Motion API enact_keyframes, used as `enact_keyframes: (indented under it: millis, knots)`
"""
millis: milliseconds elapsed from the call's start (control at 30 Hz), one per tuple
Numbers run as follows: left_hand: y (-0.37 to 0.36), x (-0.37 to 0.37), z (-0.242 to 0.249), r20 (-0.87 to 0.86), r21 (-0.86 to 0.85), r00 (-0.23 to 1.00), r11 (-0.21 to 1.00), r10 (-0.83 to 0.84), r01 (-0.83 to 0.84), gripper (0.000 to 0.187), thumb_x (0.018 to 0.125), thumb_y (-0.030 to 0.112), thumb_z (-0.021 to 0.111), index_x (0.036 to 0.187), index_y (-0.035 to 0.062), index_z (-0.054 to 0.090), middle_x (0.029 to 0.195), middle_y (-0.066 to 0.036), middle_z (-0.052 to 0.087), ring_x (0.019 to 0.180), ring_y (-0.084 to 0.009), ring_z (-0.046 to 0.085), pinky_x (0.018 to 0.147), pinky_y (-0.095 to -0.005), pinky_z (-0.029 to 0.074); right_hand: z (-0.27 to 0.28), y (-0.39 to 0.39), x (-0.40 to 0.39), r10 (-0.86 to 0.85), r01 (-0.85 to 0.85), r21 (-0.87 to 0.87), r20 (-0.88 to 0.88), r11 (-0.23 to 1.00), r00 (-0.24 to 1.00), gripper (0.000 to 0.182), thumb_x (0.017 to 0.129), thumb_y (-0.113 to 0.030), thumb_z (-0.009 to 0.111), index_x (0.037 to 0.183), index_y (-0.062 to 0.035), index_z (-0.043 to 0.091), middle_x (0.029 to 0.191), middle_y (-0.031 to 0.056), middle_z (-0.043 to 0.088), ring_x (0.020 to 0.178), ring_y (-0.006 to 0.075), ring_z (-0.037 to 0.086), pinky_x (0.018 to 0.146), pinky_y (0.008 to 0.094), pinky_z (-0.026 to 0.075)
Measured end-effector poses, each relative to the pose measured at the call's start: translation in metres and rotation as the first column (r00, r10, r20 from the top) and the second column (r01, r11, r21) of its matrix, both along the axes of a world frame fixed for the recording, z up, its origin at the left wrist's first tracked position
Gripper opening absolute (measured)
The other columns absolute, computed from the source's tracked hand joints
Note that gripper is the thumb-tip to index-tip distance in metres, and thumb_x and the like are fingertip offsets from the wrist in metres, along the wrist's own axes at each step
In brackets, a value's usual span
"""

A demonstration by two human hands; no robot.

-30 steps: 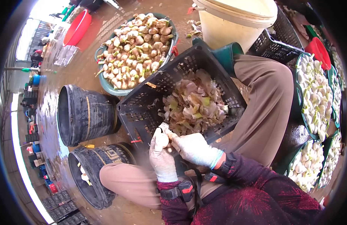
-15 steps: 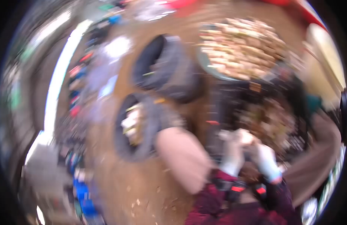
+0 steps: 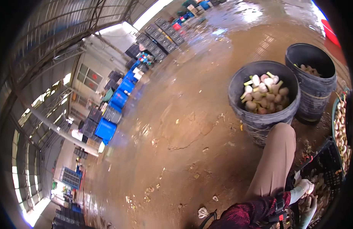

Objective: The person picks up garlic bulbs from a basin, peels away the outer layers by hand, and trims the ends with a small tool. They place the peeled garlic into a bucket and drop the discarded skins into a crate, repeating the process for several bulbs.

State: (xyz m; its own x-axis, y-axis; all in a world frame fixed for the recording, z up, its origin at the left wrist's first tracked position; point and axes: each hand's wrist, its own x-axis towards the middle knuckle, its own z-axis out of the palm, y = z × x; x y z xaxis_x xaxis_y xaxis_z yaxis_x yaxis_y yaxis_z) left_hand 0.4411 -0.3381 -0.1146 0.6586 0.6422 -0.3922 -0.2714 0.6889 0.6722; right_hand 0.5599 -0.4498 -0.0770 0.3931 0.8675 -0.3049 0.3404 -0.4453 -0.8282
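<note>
At the lower right, my left hand (image 3: 305,186), apparently in a pale glove, has its fingers closed over a black crate (image 3: 327,156). My right hand (image 3: 308,207) is just below it, fingers bent inward. Whatever either hand holds is too small and hidden to make out. Under and beside them in the crate lie brownish, stemmed bulbs (image 3: 320,185) that look like garlic. Just past my knee stands a dark bucket (image 3: 237,105) with trimmed garlic bulbs (image 3: 262,91), pale with short green stems.
A second dark bucket (image 3: 316,95) stands behind the first, some bulbs low inside. At the right edge is a green-rimmed basin (image 3: 334,114) heaped with garlic. Scraps lie on the wet brown floor (image 3: 176,152). Blue barrels (image 3: 106,129) and stacked black crates (image 3: 159,40) line the far side.
My view has swung left, so hands, buckets and crate now sit farther right and the far side of the hall shows. The blur is gone. Both hands stay at the crate.
</note>
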Motion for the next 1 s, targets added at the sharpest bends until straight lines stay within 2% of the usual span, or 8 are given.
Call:
enact_keyframes:
  millis: [33,200,333,400,533,667,733,1000]
  knots:
    - [-0.005,0.012,-0.026,-0.081,-0.026,0.996,0.998,0.047,-0.049,0.025,0.08,0.014,0.053,0.056,0.0104,0.047,0.049,0.002,0.042,0.036,-0.0113,0.036,0.035,-0.0266,0.027,0.037,0.007,-0.022,-0.087,0.121,0.068,-0.373,0.99,0.924,0.034,0.094,-0.015,0.062,0.12,0.0061,0.057,0.104,0.0099,0.064,0.087,0.016,0.058,0.073,0.0292,0.052]
    - [-0.006,0.045,-0.083,-0.163,-0.005,0.973,0.986,0.162,-0.165,0.023,0.083,0.013,0.051,0.06,0.0088,0.048,0.051,0.0,0.043,0.039,-0.0136,0.038,0.038,-0.029,0.03,0.019,0.01,-0.026,-0.139,0.171,0.048,-0.388,0.984,0.911,0.025,0.092,-0.005,0.06,0.113,0.007,0.061,0.103,0.0123,0.065,0.083,0.0181,0.061,0.073,0.0305,0.053]
    - [-0.01,0.061,-0.087,-0.148,0.057,0.968,0.979,0.201,-0.195,0.021,0.086,0.01,0.049,0.065,0.007,0.048,0.055,-0.003,0.044,0.044,-0.0162,0.04,0.041,-0.0318,0.032,0.002,0.003,-0.016,-0.105,0.177,0.16,-0.38,0.971,0.919,0.024,0.092,-0.002,0.056,0.113,0.0063,0.062,0.101,0.0124,0.066,0.084,0.0201,0.062,0.073,0.0324,0.052]
    - [-0.02,0.057,-0.074,-0.091,0.004,0.964,0.968,0.25,-0.251,0.021,0.085,0.007,0.048,0.064,0.0065,0.047,0.054,-0.004,0.044,0.044,-0.0162,0.041,0.04,-0.0321,0.032,0.007,0.003,-0.014,0.086,-0.115,0.251,0.123,0.961,0.989,0.027,0.092,-0.008,0.057,0.116,0.0052,0.061,0.103,0.0126,0.066,0.09,0.0208,0.061,0.077,0.0332,0.051]
    - [-0.009,0.015,0.02,-0.048,-0.02,0.998,0.999,0.048,-0.049,0.02,0.082,-0.002,0.046,0.063,0.0062,0.046,0.053,-0.005,0.045,0.043,-0.0171,0.04,0.044,-0.032,0.035,-0.002,0.002,-0.012,0.031,-0.043,0.257,0.052,0.965,0.998,0.027,0.092,-0.009,0.058,0.116,0.0051,0.06,0.104,0.0127,0.066,0.09,0.0209,0.061,0.077,0.0333,0.051]
    - [-0.02,0.037,-0.017,0.144,-0.032,0.963,0.973,0.229,-0.227,0.015,0.081,0.002,0.051,0.066,0.0039,0.052,0.057,-0.007,0.051,0.047,-0.019,0.046,0.05,-0.032,0.04,-0.005,0.002,-0.01,-0.026,0.036,0.251,-0.044,0.967,0.999,0.028,0.092,-0.009,0.058,0.116,0.005,0.06,0.104,0.0129,0.065,0.09,0.0211,0.061,0.078,0.0335,0.051]
    - [-0.025,0.031,-0.009,-0.455,0.738,0.803,0.668,0.384,0.098,0.009,0.078,0.007,0.06,0.072,0.0013,0.057,0.063,-0.009,0.056,0.054,-0.0209,0.054,0.058,-0.0341,0.044,-0.003,0.002,-0.009,-0.052,0.072,0.24,-0.091,0.968,0.995,0.028,0.092,-0.01,0.058,0.116,0.0049,0.06,0.105,0.013,0.065,0.091,0.0212,0.061,0.078,0.0335,0.051]
    - [-0.023,0.037,-0.021,-0.093,0.315,0.988,0.945,0.126,-0.09,0.018,0.077,-0.002,0.06,0.095,-0.0033,0.06,0.071,-0.01,0.062,0.061,-0.0211,0.061,0.056,-0.0351,0.048,-0.002,0.006,-0.006,-0.175,0.221,0.15,-0.274,0.964,0.946,0.029,0.092,-0.011,0.058,0.117,0.0047,0.06,0.106,0.0134,0.065,0.092,0.0215,0.061,0.08,0.0339,0.051]
